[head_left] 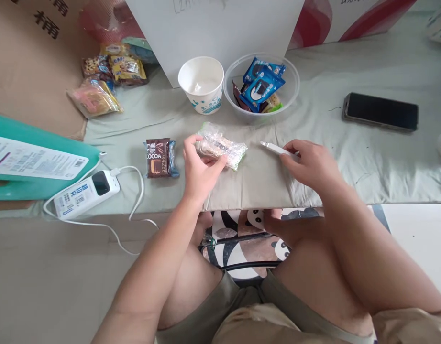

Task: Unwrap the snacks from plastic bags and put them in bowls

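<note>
My left hand (203, 165) grips a snack packet in clear crinkled wrapping (226, 145), thumb on its near side and fingers on the far side. Pale food shows through the film, and a bit of green is at one end. My right hand (310, 165) holds a slim white utility knife (274, 147), its tip pointing left toward the packet but apart from it. Left of my left hand lies a brown cocoa snack packet (158, 158), with a blue packet (173, 160) partly hidden under it.
Behind my hands stand a paper cup (202, 88) and a clear plastic bowl (294, 95) of wrapped snacks. A phone (381, 112) lies at right. At left are a snack pile (127, 71), a green jug (34, 157) and a power bank (84, 195) with white cables.
</note>
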The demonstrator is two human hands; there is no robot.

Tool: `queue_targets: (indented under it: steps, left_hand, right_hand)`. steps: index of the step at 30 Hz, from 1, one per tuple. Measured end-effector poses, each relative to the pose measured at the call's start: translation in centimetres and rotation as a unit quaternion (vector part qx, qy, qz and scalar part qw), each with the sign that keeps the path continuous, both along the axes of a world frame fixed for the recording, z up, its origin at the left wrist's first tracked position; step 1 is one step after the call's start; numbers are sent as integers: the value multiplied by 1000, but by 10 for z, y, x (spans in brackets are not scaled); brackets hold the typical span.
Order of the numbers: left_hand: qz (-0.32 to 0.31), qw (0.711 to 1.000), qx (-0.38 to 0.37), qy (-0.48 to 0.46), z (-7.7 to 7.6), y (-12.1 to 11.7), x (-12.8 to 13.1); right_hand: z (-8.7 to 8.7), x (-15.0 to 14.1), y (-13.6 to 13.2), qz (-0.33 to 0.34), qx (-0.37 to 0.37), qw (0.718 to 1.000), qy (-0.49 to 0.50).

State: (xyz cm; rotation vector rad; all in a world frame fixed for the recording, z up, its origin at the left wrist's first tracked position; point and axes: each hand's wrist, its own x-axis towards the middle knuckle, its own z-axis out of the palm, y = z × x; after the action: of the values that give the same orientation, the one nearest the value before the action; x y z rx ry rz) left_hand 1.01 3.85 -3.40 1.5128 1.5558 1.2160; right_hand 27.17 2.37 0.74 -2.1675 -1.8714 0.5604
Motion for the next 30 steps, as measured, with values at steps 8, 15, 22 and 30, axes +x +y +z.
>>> queue_targets:
  steps: [8, 15, 22, 30]
  left_hand:
    - [2, 981, 26, 192, 18, -1, -12]
    - [-27, 997, -10, 77, 18, 4, -12]
    - [0, 1000, -19, -9, 7, 14, -29]
    - [71, 995, -61, 36, 9, 17, -35]
  right_hand:
    - [-22, -1, 6, -14, 191, 981, -20]
    - [-24, -36, -3, 277, 222, 930, 98]
    - [-24, -14, 1, 265, 206, 939, 80]
    - [-26, 14, 2, 104, 226, 965, 85]
